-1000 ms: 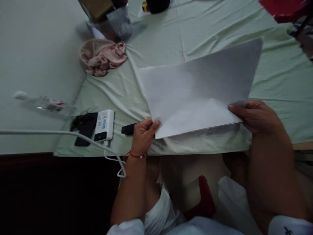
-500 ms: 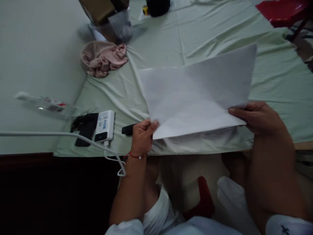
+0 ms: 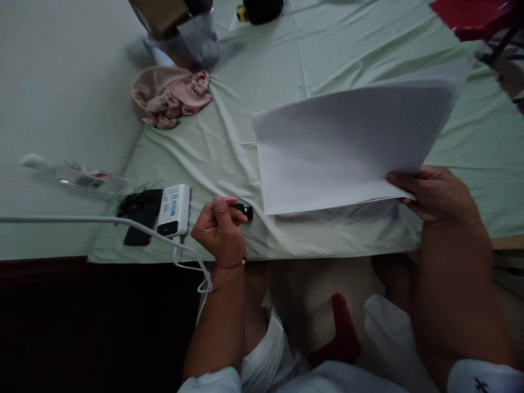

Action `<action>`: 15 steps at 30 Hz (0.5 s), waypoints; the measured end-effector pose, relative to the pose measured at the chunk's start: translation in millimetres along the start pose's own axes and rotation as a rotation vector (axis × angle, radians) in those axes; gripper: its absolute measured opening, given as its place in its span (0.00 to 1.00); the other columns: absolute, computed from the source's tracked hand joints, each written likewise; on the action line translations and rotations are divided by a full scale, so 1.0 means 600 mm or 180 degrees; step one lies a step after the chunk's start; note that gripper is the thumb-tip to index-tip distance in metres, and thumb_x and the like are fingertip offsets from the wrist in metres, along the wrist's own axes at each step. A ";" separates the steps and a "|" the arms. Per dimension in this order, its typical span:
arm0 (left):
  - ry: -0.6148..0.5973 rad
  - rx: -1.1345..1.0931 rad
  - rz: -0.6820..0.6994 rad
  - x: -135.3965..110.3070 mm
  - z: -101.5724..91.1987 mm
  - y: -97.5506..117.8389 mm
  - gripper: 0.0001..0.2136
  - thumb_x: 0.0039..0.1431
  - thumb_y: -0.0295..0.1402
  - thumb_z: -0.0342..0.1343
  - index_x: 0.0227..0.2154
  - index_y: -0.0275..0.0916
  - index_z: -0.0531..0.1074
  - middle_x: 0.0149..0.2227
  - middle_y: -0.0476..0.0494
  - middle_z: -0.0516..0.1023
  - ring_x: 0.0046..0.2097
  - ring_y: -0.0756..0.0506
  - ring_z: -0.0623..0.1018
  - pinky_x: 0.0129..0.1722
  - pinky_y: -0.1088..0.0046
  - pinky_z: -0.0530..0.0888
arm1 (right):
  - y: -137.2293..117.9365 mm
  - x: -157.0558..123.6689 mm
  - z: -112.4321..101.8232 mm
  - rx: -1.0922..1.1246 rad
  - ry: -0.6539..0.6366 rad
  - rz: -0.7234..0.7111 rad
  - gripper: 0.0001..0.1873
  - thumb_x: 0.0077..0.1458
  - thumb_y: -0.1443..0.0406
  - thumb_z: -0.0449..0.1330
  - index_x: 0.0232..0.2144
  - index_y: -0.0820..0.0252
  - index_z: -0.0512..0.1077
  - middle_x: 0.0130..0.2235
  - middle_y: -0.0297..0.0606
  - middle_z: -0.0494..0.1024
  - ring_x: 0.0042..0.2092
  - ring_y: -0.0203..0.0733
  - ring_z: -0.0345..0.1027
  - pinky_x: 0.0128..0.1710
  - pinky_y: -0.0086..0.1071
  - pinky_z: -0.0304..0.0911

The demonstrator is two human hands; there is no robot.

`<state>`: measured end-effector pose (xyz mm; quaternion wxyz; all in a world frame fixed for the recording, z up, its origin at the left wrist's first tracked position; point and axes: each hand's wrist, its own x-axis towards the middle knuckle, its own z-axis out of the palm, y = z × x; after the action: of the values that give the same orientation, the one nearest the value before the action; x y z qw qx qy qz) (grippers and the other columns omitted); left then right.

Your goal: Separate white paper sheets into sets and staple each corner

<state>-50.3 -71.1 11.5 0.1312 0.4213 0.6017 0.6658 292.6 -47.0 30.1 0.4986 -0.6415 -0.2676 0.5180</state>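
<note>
My right hand [image 3: 434, 192] pinches the near right corner of a large sheet of white paper [image 3: 347, 147], which it holds up over the pale green cloth [image 3: 266, 65] covering the table. My left hand [image 3: 219, 229] is off the paper and its fingers are curled round a small black pen-like object [image 3: 244, 210] lying on the cloth near the table's front edge. A red thread bracelet shows on the left wrist.
A white power bank [image 3: 174, 209] with a white cable and a black phone [image 3: 141, 215] lie at the near left. A crumpled pink cloth [image 3: 170, 95] sits further back, with a box and plastic bag [image 3: 184, 27] behind it. A red chair [image 3: 478, 16] stands far right.
My left hand let go of the paper's near left corner and closed on the small black object. The paper, now held only by my right hand, lifted and swung to the right.
</note>
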 end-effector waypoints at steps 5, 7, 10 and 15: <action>0.0528 0.0632 0.0413 0.030 -0.014 -0.021 0.16 0.72 0.43 0.52 0.31 0.40 0.73 0.19 0.53 0.73 0.21 0.50 0.72 0.26 0.72 0.69 | 0.002 -0.005 0.017 -0.0123 -0.0184 0.0146 0.10 0.37 0.70 0.76 0.23 0.61 0.79 0.26 0.35 0.76 0.27 0.32 0.64 0.18 0.23 0.58; 0.0531 0.1029 0.0588 0.044 -0.025 -0.036 0.13 0.72 0.40 0.49 0.34 0.40 0.73 0.25 0.50 0.78 0.29 0.47 0.79 0.36 0.67 0.75 | 0.002 -0.009 0.026 -0.0123 -0.0284 0.0165 0.09 0.38 0.69 0.76 0.24 0.61 0.80 0.26 0.34 0.76 0.27 0.31 0.65 0.18 0.22 0.58; 0.0325 0.1641 0.0746 0.063 -0.040 -0.060 0.10 0.72 0.36 0.48 0.42 0.40 0.74 0.39 0.41 0.85 0.48 0.42 0.83 0.56 0.59 0.75 | 0.006 -0.012 0.039 -0.0181 -0.0383 0.0229 0.06 0.41 0.69 0.74 0.24 0.62 0.81 0.26 0.34 0.76 0.26 0.31 0.64 0.18 0.22 0.58; -0.0327 0.2542 0.0170 0.073 -0.042 -0.081 0.15 0.71 0.35 0.50 0.53 0.35 0.75 0.59 0.28 0.80 0.66 0.35 0.75 0.70 0.46 0.64 | 0.019 -0.010 0.053 -0.0250 -0.0644 0.0196 0.05 0.44 0.68 0.73 0.23 0.62 0.80 0.24 0.34 0.75 0.23 0.30 0.63 0.19 0.24 0.58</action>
<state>-111.3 -47.1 -13.1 -0.0303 0.4875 0.7945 0.3609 259.2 -44.6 23.3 0.4274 -0.6129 -0.3168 0.5842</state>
